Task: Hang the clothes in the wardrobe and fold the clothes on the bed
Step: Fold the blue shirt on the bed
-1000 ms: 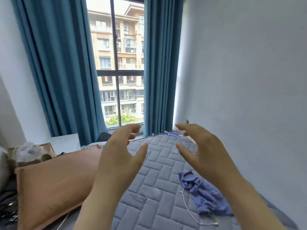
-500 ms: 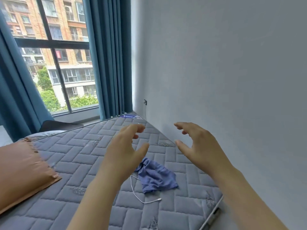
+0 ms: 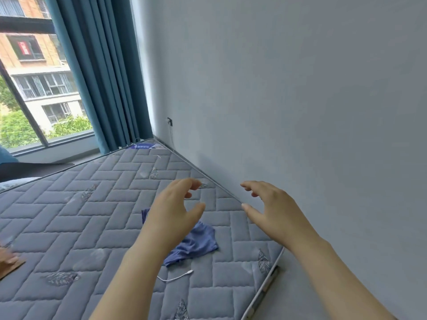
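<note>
A small crumpled blue garment (image 3: pixel 196 242) lies on the quilted grey-blue mattress (image 3: pixel 76 218), close to its right corner. My left hand (image 3: pixel 172 212) hovers above the garment with loosely curved fingers, holding nothing and hiding part of the cloth. My right hand (image 3: pixel 275 213) is held out to the right, over the mattress edge by the wall, fingers spread and empty. Neither hand touches the garment.
A white charging cable (image 3: pixel 175 277) lies on the mattress just in front of the garment. The pale wall (image 3: pixel 300 112) runs along the bed's right side. Teal curtains (image 3: pixel 101 77) and a window (image 3: pixel 34 88) stand behind; an orange pillow corner (image 3: pixel 9 265) shows at left.
My view has swung to the right and down: window and pillow slid left, and the blue garment now sits under my left hand. Both hands stay raised and empty.
</note>
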{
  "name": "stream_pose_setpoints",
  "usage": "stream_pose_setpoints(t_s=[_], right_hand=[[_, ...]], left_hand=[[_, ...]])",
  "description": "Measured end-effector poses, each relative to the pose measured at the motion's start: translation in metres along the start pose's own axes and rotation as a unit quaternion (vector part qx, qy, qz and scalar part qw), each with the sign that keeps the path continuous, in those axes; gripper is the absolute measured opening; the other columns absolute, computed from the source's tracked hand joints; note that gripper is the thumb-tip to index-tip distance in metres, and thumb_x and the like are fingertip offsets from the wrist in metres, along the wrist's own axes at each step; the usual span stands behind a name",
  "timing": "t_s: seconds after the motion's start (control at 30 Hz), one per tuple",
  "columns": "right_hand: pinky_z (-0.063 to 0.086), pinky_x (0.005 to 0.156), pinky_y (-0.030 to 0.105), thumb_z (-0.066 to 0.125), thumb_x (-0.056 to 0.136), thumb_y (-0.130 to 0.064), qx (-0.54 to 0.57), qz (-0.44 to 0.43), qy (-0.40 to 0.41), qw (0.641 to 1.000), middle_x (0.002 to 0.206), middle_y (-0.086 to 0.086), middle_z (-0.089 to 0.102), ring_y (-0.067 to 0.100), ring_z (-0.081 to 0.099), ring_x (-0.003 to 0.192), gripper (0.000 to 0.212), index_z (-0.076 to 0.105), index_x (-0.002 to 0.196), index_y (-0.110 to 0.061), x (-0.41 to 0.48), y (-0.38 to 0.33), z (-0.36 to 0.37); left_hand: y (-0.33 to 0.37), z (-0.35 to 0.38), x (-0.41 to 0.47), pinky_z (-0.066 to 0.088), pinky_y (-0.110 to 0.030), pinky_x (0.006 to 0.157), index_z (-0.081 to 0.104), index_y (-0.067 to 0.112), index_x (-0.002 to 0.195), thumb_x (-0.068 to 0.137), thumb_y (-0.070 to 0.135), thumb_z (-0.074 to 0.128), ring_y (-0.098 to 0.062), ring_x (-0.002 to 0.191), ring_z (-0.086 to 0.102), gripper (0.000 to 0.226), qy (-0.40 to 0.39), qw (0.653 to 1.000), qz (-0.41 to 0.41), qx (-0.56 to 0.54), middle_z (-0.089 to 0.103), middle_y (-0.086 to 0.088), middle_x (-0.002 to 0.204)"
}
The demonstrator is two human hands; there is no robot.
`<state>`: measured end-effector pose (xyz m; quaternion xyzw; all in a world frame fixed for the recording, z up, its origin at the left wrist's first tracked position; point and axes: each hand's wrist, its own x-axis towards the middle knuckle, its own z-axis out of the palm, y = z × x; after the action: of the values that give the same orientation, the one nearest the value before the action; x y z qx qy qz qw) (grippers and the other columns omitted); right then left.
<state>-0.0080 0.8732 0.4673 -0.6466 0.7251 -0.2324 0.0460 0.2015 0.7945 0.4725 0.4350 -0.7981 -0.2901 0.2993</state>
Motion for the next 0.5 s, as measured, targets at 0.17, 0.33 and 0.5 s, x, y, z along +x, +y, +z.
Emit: stream_pose_setpoints(t_s=[0.17, 0.33, 0.5], right_hand=[[0.043, 0.095, 0.023, 0.060, 0.092, -0.030, 0.020, 0.018, -0.033, 0.999, 0.131, -0.010, 0.057, 0.008, 0.054, 0.116, 0.045, 0.051, 0.135, -0.027, 0.028, 0.090, 0.014], [0.046, 0.094, 0.027, 0.060, 0.091, -0.029, 0.033, 0.045, -0.068, 0.996, 0.131, -0.008, 0.058, 0.010, 0.056, 0.114, 0.045, 0.052, 0.135, -0.025, 0.041, 0.174, 0.034], [0.046, 0.087, 0.027, 0.059, 0.091, -0.030, 0.048, 0.074, -0.102, 0.991, 0.128, -0.007, 0.058, 0.012, 0.056, 0.111, 0.044, 0.051, 0.134, -0.026, 0.046, 0.226, 0.062]], left_hand=[[-0.001, 0.080, 0.051, 0.046, -0.027, 0.092, 0.057, 0.022, 0.122, 0.086, 0.017, 0.067, -0.008, 0.104, 0.054, 0.038, -0.040, 0.998, -0.034, 0.025, 0.055, 0.011, 0.119], [-0.013, 0.152, 0.086, 0.047, -0.031, 0.093, 0.058, 0.021, 0.120, 0.086, 0.018, 0.068, -0.009, 0.102, 0.055, 0.035, -0.102, 0.991, -0.070, 0.056, 0.057, 0.008, 0.117], [-0.030, 0.201, 0.115, 0.047, -0.030, 0.091, 0.059, 0.022, 0.118, 0.087, 0.021, 0.066, -0.009, 0.099, 0.055, 0.032, -0.148, 0.980, -0.087, 0.096, 0.060, 0.006, 0.114]])
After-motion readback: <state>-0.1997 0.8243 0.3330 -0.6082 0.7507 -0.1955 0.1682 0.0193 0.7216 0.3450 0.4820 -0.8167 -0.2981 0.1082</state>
